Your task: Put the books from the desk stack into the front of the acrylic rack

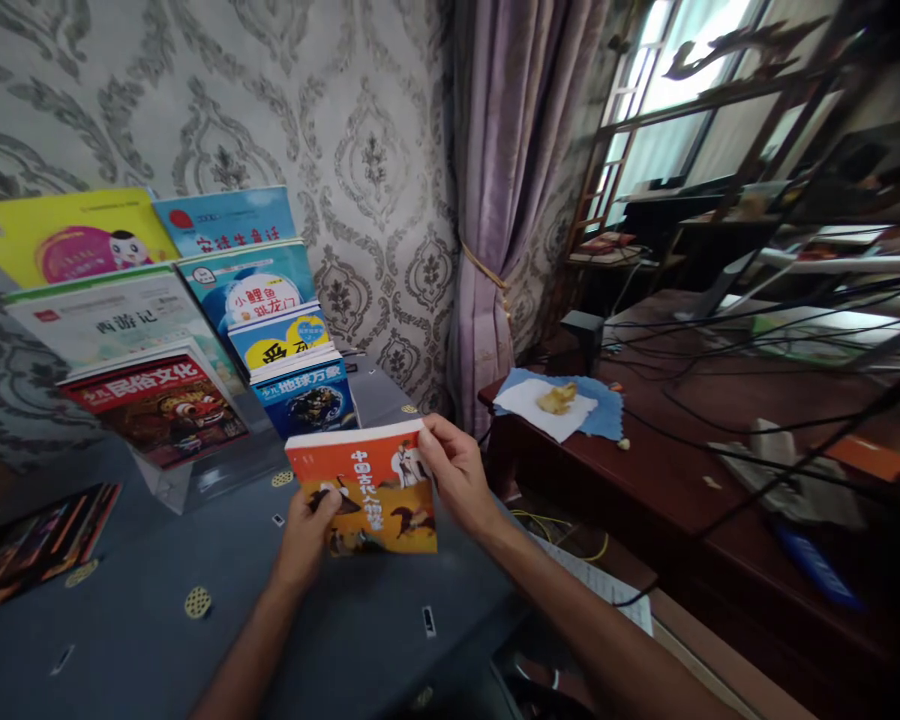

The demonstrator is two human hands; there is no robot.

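Observation:
An orange-and-yellow book (386, 500) with white Chinese lettering is held up over the dark grey table, front cover towards me. My left hand (311, 525) grips its lower left side, thumb on the cover. At the upper right corner, my right hand (454, 465) pinches the book, thumb in front. Just behind it, a tiered stand (169, 485) carries several children's books. Among them are a blue book with a globe (304, 400), a red book with a lion mask (184, 410) and a yellow book (67, 235) at the back.
A stack of dark books (41, 545) lies at the table's left. To the right, a reddish-brown desk (682, 400) holds tangled black cables, papers and a blue cloth (607, 405) under a white tissue. A tied purple curtain (495, 250) hangs by the patterned wall.

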